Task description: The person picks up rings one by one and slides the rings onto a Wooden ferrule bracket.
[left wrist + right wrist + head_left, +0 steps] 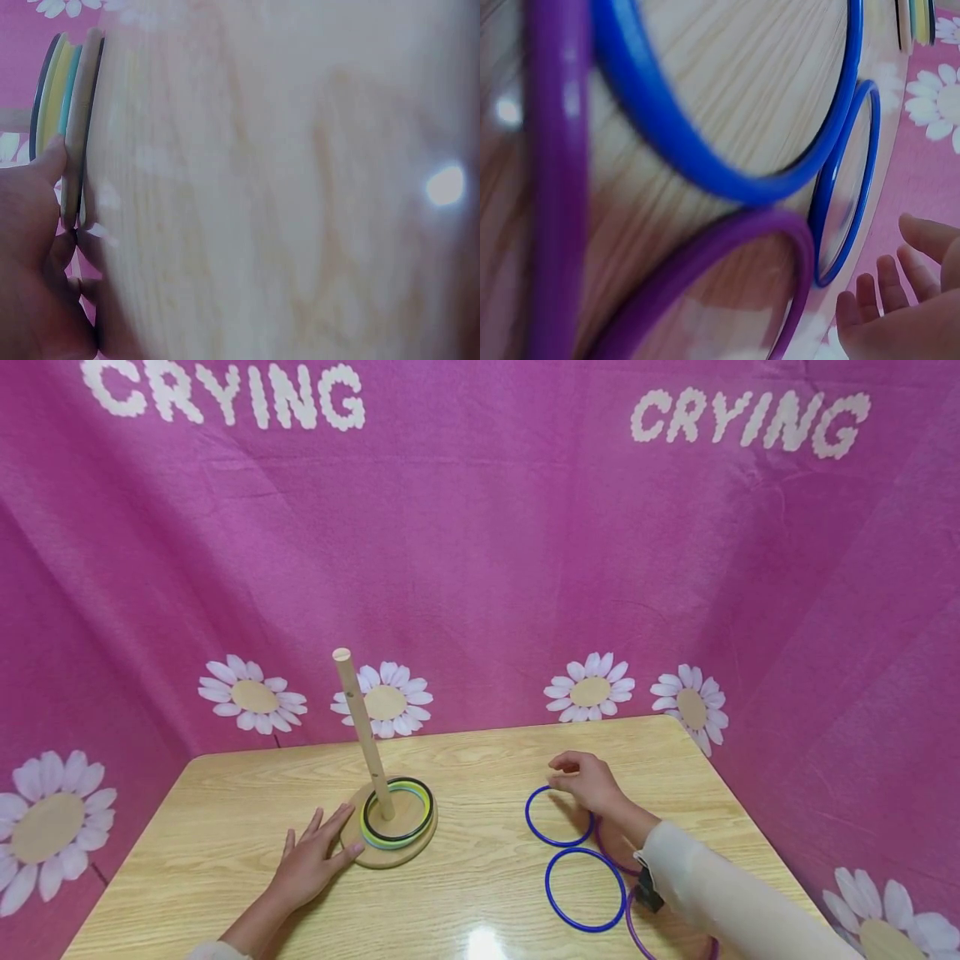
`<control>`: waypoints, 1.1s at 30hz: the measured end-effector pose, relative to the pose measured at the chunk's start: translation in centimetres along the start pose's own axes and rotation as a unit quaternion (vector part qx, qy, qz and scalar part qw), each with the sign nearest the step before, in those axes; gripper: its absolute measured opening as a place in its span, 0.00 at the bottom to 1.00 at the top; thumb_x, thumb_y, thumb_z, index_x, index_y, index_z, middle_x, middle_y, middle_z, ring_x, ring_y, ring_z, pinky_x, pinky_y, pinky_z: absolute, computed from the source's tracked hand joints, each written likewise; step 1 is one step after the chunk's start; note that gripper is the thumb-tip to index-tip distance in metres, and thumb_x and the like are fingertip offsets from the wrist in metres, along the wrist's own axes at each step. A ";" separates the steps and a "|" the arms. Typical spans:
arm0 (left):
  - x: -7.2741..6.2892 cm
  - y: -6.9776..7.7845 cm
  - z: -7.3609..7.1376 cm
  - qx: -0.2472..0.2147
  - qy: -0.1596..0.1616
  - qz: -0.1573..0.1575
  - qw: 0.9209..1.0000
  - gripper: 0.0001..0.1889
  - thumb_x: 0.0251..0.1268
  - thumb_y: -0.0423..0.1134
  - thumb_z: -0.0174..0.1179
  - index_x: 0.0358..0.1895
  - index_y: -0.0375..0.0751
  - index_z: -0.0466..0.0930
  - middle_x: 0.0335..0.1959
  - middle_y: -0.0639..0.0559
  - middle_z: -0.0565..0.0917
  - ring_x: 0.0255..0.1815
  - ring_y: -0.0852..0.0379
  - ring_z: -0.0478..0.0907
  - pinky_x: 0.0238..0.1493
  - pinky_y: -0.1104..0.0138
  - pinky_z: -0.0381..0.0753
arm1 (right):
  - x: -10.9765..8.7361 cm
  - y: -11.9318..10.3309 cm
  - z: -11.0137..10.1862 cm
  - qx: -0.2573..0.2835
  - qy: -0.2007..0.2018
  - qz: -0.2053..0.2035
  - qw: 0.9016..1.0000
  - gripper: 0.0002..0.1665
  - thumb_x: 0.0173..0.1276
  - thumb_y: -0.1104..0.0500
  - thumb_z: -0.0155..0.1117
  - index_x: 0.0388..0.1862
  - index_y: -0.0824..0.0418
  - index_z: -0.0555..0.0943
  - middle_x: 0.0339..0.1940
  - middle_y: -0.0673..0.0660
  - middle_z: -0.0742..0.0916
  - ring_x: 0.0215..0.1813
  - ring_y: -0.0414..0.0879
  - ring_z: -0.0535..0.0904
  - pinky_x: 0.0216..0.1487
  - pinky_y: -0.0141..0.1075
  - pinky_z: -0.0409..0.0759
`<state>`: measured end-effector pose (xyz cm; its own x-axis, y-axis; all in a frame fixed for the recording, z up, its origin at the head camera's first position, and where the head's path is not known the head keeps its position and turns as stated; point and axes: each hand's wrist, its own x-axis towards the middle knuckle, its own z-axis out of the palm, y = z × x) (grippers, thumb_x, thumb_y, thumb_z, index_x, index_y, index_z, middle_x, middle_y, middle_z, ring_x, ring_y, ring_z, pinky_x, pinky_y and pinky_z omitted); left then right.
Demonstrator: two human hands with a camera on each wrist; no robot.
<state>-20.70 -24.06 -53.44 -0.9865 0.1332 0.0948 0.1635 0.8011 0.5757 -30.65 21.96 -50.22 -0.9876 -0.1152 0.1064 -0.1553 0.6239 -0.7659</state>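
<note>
My left hand (pixel 309 862) has its fingers spread at the left edge of a round wooden base (pixel 378 857), the thumb along its near rim. From that base rises a tall wooden peg (pixel 363 735). Stacked around it lie a black ring (pixel 432 814), yellow rings (pixel 52 97) and a light blue ring (pixel 73 82). Above the edge of the farther blue ring (pixel 527 822) hovers my right hand (pixel 592 782), fingers loosely bent and nothing between them. In the right wrist view, this hand appears beyond the rings, apart from them.
A second blue ring (pixel 547 893) lies nearer on the wooden table (pixel 465 827). Two purple rings, one a far purple ring (pixel 611 857) and one a near purple ring (pixel 637 941), lie partly under my right forearm. A pink flowered curtain (pixel 480 568) hangs behind the table.
</note>
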 end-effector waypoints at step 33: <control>0.0 0.2 0.0 0.002 0.003 0.003 1.000 0.38 0.72 0.58 0.62 0.79 0.43 0.66 0.79 0.43 0.66 0.81 0.28 0.50 0.69 0.22 0.34 | 0.2 2.4 0.1 -0.038 -0.036 0.021 0.998 0.07 0.62 0.72 0.73 0.37 0.61 0.89 0.30 0.51 0.86 0.37 0.44 0.79 0.41 0.34 0.78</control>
<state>-20.64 -23.91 -53.34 -0.9856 0.1343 0.1031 0.1692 0.8030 0.5714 -31.23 23.31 -52.09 -0.9897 -0.1409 0.0271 -0.1173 0.6855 -0.7185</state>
